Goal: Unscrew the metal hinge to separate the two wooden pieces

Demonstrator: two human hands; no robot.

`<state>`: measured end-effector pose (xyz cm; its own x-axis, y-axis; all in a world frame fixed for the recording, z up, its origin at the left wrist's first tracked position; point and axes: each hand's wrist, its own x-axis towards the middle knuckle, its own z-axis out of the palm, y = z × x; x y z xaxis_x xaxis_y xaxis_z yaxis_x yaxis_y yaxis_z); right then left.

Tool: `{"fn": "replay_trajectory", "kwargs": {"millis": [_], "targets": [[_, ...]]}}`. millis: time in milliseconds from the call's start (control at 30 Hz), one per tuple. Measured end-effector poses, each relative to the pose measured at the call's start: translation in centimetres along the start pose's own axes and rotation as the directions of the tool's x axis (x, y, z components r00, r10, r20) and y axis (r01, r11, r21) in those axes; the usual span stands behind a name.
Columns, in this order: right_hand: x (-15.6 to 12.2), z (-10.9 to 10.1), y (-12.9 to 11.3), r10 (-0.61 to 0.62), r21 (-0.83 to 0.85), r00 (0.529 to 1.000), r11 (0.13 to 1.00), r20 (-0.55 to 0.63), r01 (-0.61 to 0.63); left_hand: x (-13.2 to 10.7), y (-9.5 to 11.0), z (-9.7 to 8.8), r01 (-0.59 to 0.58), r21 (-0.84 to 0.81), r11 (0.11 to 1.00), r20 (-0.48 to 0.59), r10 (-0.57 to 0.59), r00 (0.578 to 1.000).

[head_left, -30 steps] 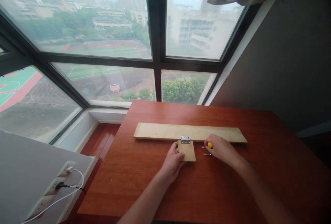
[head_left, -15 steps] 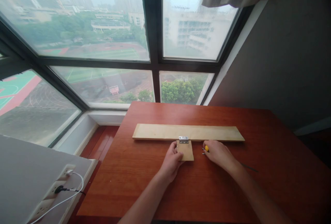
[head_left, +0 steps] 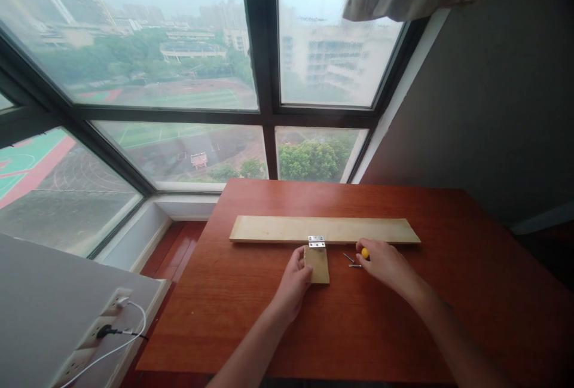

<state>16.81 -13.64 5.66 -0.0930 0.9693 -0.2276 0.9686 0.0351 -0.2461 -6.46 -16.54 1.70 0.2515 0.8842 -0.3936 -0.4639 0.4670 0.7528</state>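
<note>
Left hand pinching flat tan wooden block, silver metal hinge at far edge; right hand clasping rounded yellow handle.

A table is bearing a long board beyond the left hand and right hand, slim metal pieces lying between.

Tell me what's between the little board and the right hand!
Two thin metal pieces, probably screws, lie between the little board and right hand in the head view.
</note>
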Motion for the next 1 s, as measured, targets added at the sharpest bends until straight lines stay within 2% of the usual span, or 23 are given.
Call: {"fn": "replay_trajectory", "kwargs": {"millis": [233, 333, 400, 500, 600, 700, 800, 900, 1000], "targets": [[-0.6, -0.3, -0.2, -0.020, 0.070, 0.998, 0.997, -0.055, 0.024, -1.5, 0.3, -1.3, -0.078, 0.176, 0.981, -0.030, 0.084, 0.996], [-1.2, -1.8, -0.8, -0.037, 0.122, 0.993, 0.991, -0.110, 0.050, -1.7, 0.5, -2.1, -0.114, 0.343, 0.932, -0.037, 0.134, 0.990], [-2.0, -3.4, -1.5, -0.056, 0.220, 0.975, 0.970, -0.213, 0.104, -1.8, 0.7, -2.6, -0.166, 0.480, 0.862, -0.028, 0.204, 0.979], [-3.4, -6.1, -2.7, -0.079, 0.330, 0.936, 0.923, -0.343, 0.199, -1.8, 1.1, -3.3, -0.233, 0.700, 0.676, -0.007, 0.332, 0.943], [-4.3, -7.7, -3.7, -0.058, 0.402, 0.897, 0.880, -0.439, 0.253, -1.8, 1.3, -3.8, -0.279, 0.875, 0.395, 0.094, 0.428, 0.899], [-4.3, -7.9, -4.3, -0.061, 0.454, 0.878, 0.838, -0.475, 0.304, -1.7, 1.4, -4.0, -0.300, 0.950, 0.080, 0.235, 0.446, 0.863], [-3.9, -7.6, -4.7, -0.047, 0.506, 0.862, 0.792, -0.505, 0.340, -1.6, 1.5, -3.8, -0.253, 0.951, -0.176, 0.305, 0.414, 0.858], [-3.3, -7.4, -5.0, -0.002, 0.594, 0.849, 0.714, -0.528, 0.371, -1.8, 1.7, -3.4, -0.177, 0.922, -0.345, 0.318, 0.410, 0.855], [-2.7, -7.6, -5.5, 0.050, 0.700, 0.841, 0.582, -0.539, 0.414, -2.0, 1.7, -3.1, -0.125, 0.896, -0.427, 0.321, 0.425, 0.846]]}}
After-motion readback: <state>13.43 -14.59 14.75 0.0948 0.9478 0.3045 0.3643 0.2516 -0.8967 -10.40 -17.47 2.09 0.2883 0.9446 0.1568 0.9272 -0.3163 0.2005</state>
